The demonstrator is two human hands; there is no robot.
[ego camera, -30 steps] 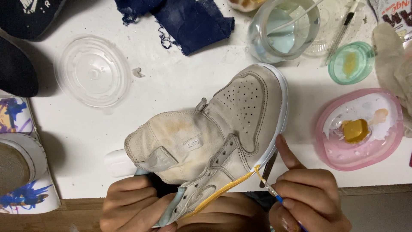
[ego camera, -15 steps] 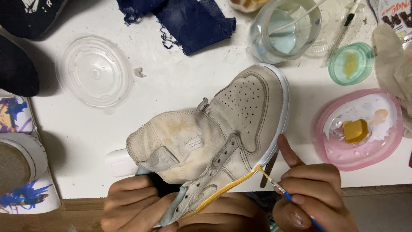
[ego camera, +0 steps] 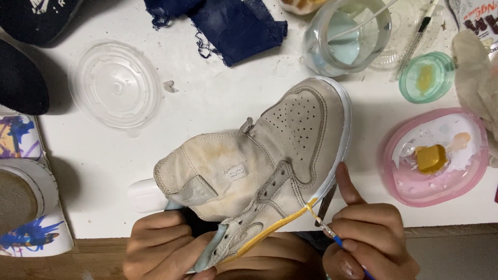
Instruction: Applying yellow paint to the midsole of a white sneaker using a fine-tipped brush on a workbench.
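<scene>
The right hand (ego camera: 371,238) pinches a fine paintbrush (ego camera: 332,236), fingers closed on its blue handle; since a second ago its tip has edged up the yellow stripe to the sole edge, so the painted line now ends there. The left hand (ego camera: 166,249) is wrapped around the collar of the beige high-top sneaker (ego camera: 270,161), propped on the white table (ego camera: 218,98). Right lies a pink oval paint dish (ego camera: 433,155); a red-lettered white package (ego camera: 480,18) fills the top-right corner.
</scene>
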